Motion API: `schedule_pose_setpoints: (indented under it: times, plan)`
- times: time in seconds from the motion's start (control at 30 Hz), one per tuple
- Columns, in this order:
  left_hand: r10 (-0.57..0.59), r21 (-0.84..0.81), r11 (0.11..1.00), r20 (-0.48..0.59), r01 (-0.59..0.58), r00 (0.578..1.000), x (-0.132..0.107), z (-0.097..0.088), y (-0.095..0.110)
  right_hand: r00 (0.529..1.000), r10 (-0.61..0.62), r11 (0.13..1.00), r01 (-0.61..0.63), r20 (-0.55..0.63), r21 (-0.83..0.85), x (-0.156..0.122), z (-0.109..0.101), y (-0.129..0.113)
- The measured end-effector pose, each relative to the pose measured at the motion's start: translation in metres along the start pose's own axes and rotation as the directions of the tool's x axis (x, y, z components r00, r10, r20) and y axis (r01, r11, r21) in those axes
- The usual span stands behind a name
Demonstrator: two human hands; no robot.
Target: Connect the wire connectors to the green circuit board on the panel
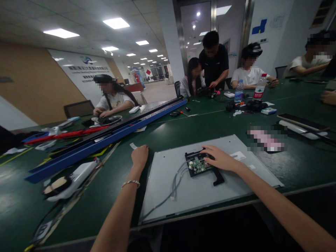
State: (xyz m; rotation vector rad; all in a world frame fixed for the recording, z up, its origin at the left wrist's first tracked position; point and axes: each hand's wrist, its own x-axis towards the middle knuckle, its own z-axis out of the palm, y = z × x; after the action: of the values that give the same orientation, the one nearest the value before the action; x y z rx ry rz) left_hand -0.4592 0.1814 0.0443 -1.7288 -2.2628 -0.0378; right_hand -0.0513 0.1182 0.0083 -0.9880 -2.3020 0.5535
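A flat grey metal panel (199, 196) lies on the green table (110, 196) in front of me. A small green circuit board (197, 165) in a black frame sits on it, with pale cables (175, 182) running off toward the panel's near left corner. My right hand (219, 158) rests on the board, fingers spread over its right side. My left hand (140, 156), wearing a bead bracelet, is closed into a loose fist at the panel's far left corner, holding nothing that I can see.
A long blue and black rail (105, 136) crosses the table on the left. A white and black device (70, 178) lies near it. Bottles (259, 87), tools and small parts sit far right. Several people sit or stand around the table's far side.
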Motion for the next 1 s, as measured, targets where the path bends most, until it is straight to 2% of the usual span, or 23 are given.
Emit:
schedule_pose_setpoints:
  times: [0.27, 0.47, 0.57, 0.63, 0.7, 0.8, 0.87, 0.93, 1.0]
  plan:
    - [-0.013, 0.015, 1.0, -0.043, 0.014, 0.999, -0.001, 0.002, -0.001, 1.0, -0.005, 1.0, 0.005, -0.004, 0.023, -0.001, 0.001, -0.001]
    - [0.03, -0.109, 0.993, -0.12, -0.043, 0.992, -0.008, -0.001, 0.004, 1.0, -0.003, 0.999, 0.003, -0.009, 0.032, -0.001, 0.0, -0.004]
    - [0.073, -0.281, 0.952, -0.181, -0.123, 0.981, -0.013, -0.012, 0.02, 1.0, -0.003, 1.0, 0.003, -0.003, 0.022, -0.001, 0.001, -0.003]
    - [0.104, -0.476, 0.855, -0.233, -0.207, 0.967, -0.019, -0.024, 0.04, 1.0, -0.006, 1.0, 0.006, -0.001, 0.013, -0.002, 0.002, -0.002]
    - [0.152, -0.603, 0.742, -0.272, -0.292, 0.95, -0.028, -0.038, 0.065, 1.0, -0.009, 1.0, 0.009, -0.001, 0.01, -0.002, 0.003, -0.001]
    - [0.266, -0.671, 0.591, -0.363, -0.448, 0.893, -0.049, -0.062, 0.106, 1.0, -0.009, 1.0, 0.009, -0.015, 0.016, -0.003, 0.005, 0.001]
    - [0.364, -0.655, 0.533, -0.394, -0.536, 0.844, -0.067, -0.076, 0.13, 0.999, -0.017, 0.999, 0.018, -0.039, 0.032, -0.003, 0.005, 0.0]
    - [0.492, -0.588, 0.505, -0.406, -0.632, 0.77, -0.087, -0.087, 0.15, 0.996, -0.036, 0.997, 0.041, -0.077, 0.059, -0.002, 0.004, -0.001]
    - [0.614, -0.478, 0.489, -0.405, -0.729, 0.677, -0.104, -0.094, 0.165, 0.987, -0.054, 0.994, 0.067, -0.152, 0.086, -0.001, 0.003, -0.004]
